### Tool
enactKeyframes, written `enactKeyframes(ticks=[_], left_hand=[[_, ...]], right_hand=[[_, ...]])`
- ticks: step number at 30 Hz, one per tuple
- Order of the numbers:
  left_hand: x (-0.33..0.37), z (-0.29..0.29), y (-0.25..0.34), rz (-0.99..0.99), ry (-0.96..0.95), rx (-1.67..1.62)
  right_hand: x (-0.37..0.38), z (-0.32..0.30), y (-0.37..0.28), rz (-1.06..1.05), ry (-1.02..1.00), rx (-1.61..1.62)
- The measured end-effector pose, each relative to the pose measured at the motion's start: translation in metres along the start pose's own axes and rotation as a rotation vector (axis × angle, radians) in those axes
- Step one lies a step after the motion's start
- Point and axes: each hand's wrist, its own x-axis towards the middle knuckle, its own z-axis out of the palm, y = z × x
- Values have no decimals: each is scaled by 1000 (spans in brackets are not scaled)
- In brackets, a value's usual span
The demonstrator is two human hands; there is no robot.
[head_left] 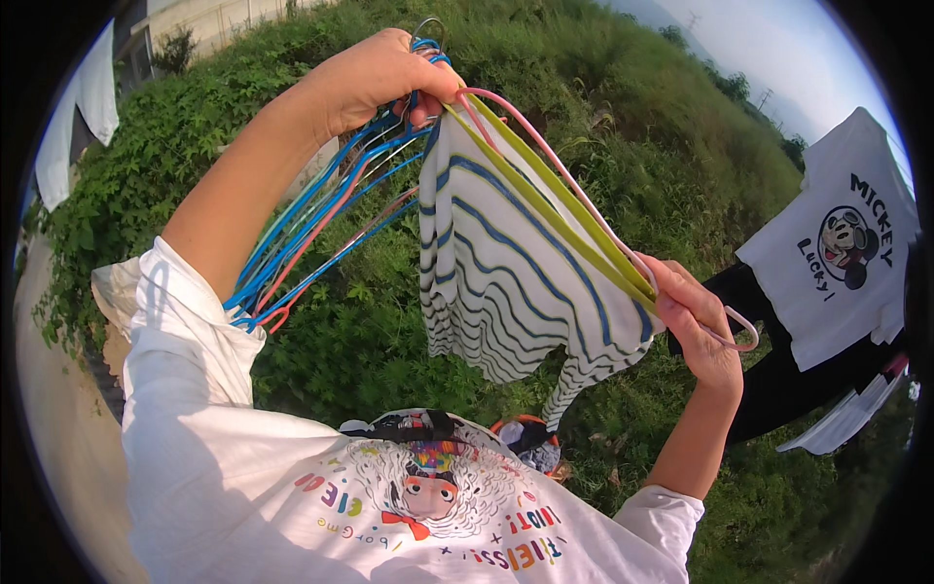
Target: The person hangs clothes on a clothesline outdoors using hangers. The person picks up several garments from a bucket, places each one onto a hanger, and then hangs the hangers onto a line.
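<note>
My left hand (394, 83), raised at the upper middle, is closed around the hook ends of a bunch of clothes hangers (336, 190), mostly blue with some pink. Its fingers also pinch one corner of a white striped garment (506, 263) with a yellow-green edge band. Along that band's opening runs a pink hanger (545, 141), partly inside the garment. Lower at the right, my right hand (699, 316) grips the band's other corner together with the pink hanger, whose curved end sticks out past the fingers. The garment hangs down between both hands, one narrow part dangling.
White shirts hang at the right (837, 243) beside dark clothing (769, 370), and pale cloth (78, 127) hangs far left. Below stands an orange-rimmed basket (555, 453) with clothes. Green plants (341, 350) cover the ground; a paved path (63, 419) runs along the left.
</note>
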Motion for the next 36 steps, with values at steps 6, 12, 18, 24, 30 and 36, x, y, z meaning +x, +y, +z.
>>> enactKeyframes(ticks=[6, 12, 18, 24, 30, 36], left_hand=[[-10, 21, -23, -45, -53, -42], [-14, 83, -54, -77, -259, -39], [-26, 105, -96, -178, -429, -360], [-36, 149, -109, -112, -468, -472], [-22, 149, -102, 15, -423, -511], [-4, 147, -74, 180, -483, -353]], right_hand=[[3, -21, -27, 333, -81, 122], [31, -33, -27, 552, -146, -149], [36, -71, -55, 533, 81, -248], [41, -82, -98, 592, 26, -364], [35, -87, -129, 723, -92, -452], [28, -66, -112, 693, -62, -383]])
